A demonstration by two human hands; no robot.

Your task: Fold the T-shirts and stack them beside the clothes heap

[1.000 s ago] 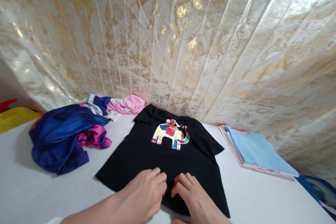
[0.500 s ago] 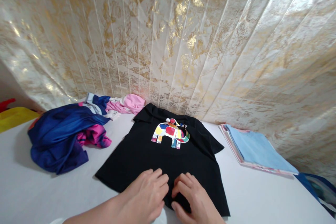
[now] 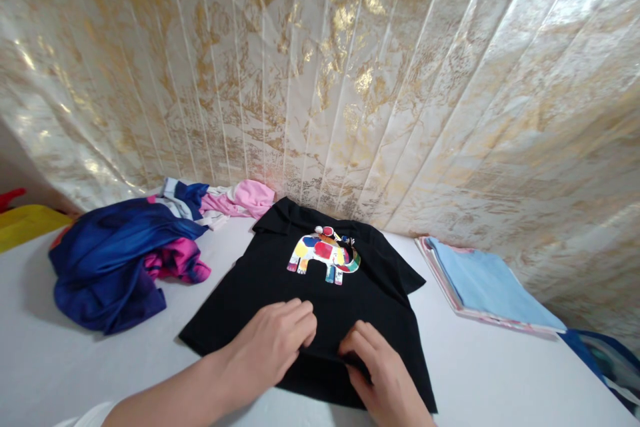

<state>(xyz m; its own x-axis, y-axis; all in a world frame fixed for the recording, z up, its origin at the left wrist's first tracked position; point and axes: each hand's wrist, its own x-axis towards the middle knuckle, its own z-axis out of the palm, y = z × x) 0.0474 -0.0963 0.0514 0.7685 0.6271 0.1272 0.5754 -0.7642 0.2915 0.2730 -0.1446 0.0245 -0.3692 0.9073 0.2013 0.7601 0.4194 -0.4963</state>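
Note:
A black T-shirt (image 3: 320,310) lies spread on the white table, collar end away from me and hem toward me. On its chest is a colourful elephant print (image 3: 324,255). My left hand (image 3: 280,340) is closed on the front layer near the hem, its fingertips partly hidden. To its right, my right hand (image 3: 375,367) pinches the same edge between thumb and fingers. The front layer is raised a little between the hands, and the darker inside of the back layer shows below it.
A crumpled blue and pink garment (image 3: 115,260) lies on the left, with pink clothing (image 3: 253,197) behind it. Folded clothes, light blue on top (image 3: 493,287), are stacked on the right. A gold-patterned curtain (image 3: 320,80) hangs along the back of the white table (image 3: 500,373).
Both hands have closed on the shirt's front layer. The left hand has moved slightly up and away from me, and the front hem is now lifted off the back layer.

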